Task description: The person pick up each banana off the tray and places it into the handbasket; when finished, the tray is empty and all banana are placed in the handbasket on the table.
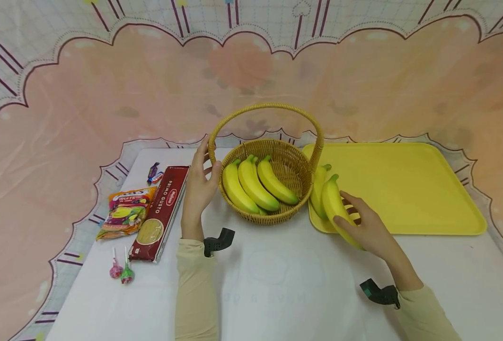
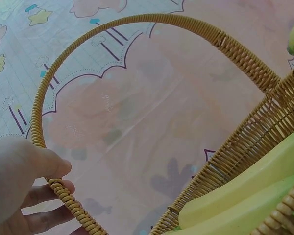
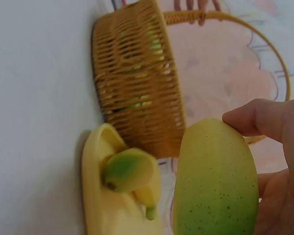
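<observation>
A wicker basket [image 1: 268, 219] with a tall arched handle holds several bananas [image 1: 257, 187] lying side by side in its left part. My left hand [image 1: 201, 182] grips the left side of the handle [image 2: 63, 193], thumb in front and fingers behind. To the basket's right, my right hand [image 1: 368, 227] holds a banana [image 1: 338, 210] between thumb and fingers, raised above the near left corner of a yellow tray [image 1: 404, 189]. Another banana [image 3: 132, 171] lies on that tray, close against the basket, partly hidden in the head view by the held one.
Left of the basket lie a red pasta packet [image 1: 162, 213], an orange candy bag [image 1: 127, 213], small wrapped sweets [image 1: 153, 173] and two lollipops [image 1: 121, 272]. A patterned cloth [image 1: 251, 80] rises behind the white table [image 1: 277, 293].
</observation>
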Tool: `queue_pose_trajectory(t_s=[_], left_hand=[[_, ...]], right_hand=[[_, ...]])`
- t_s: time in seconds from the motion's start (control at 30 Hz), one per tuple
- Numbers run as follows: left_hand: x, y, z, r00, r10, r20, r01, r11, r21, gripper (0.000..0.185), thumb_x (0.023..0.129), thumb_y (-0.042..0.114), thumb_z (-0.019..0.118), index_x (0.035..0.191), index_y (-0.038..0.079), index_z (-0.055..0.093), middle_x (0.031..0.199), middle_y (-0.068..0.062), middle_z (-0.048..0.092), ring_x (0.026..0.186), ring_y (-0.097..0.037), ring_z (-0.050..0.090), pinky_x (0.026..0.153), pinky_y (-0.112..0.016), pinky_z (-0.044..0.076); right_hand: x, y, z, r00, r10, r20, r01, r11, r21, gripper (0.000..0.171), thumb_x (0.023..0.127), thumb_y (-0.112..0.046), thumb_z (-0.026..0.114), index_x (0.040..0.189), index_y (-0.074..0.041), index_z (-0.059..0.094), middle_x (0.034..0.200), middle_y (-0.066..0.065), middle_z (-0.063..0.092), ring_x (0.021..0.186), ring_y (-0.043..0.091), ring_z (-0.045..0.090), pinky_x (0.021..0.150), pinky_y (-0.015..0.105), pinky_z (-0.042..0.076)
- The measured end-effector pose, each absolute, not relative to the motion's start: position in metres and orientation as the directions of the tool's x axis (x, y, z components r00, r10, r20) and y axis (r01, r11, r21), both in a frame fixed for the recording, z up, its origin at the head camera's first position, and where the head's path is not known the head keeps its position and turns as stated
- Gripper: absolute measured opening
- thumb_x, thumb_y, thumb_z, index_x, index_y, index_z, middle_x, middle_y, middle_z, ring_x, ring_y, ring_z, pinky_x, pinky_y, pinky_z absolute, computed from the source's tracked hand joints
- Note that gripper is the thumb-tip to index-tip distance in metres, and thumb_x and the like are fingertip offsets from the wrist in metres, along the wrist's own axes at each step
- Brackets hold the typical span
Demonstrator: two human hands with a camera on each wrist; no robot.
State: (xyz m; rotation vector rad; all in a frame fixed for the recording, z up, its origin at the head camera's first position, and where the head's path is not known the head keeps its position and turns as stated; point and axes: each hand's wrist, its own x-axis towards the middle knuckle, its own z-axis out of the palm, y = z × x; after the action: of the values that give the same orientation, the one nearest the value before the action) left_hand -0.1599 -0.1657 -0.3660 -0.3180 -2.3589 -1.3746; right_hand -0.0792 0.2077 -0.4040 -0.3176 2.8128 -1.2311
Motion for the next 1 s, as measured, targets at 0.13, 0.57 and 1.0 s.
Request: queue_pose_trajectory(t_s=[0.13, 0.57, 1.0], left_hand=[[-0.16, -0.166, -0.367, -0.896, 0.0, 0.443, 0.385, 0.493, 0.78, 0.061, 0.096, 0.016, 0.052, 0.149, 0.028, 0.026, 0.14, -0.011, 0.046, 0.128, -0.029, 0.047, 0.095, -0.046, 0.051], [-0.159, -0.165, -0.367, -0.901, 0.002, 0.435, 0.381, 0.485, 0.787, 0.061, 0.096, 0.015, 0.051, 0.149, 0.03, 0.025, 0.141, -0.011, 0.044, 0.129, -0.029, 0.046, 0.096, -0.046, 0.05], [-0.16, -0.164, -0.362, -0.907, 0.002, 0.422, 0.373, 0.468, 0.801, 0.061, 0.096, 0.015, 0.052, 0.149, 0.03, 0.026, 0.141, -0.012, 0.044, 0.13, -0.029, 0.045, 0.097, -0.048, 0.049]], right_hand=[[-0.07, 0.2, -0.394, -0.966, -0.252, 0.067, -0.22, 0.654, -0.724, 0.065, 0.092, -0.028, 0.061, 0.146, -0.007, 0.032, 0.127, 0.015, 0.05, 0.107, 0.028, 0.051, 0.082, 0.036, 0.048], [-0.097, 0.167, -0.369, -0.931, -0.359, 0.063, -0.302, 0.663, -0.685, 0.066, 0.092, -0.032, 0.059, 0.147, -0.01, 0.03, 0.13, 0.014, 0.051, 0.109, 0.028, 0.052, 0.081, 0.038, 0.048], [-0.174, 0.126, -0.343, -0.884, -0.461, -0.081, -0.288, 0.672, -0.682, 0.069, 0.093, -0.032, 0.055, 0.149, -0.007, 0.024, 0.135, 0.016, 0.048, 0.121, 0.03, 0.048, 0.099, 0.048, 0.044]])
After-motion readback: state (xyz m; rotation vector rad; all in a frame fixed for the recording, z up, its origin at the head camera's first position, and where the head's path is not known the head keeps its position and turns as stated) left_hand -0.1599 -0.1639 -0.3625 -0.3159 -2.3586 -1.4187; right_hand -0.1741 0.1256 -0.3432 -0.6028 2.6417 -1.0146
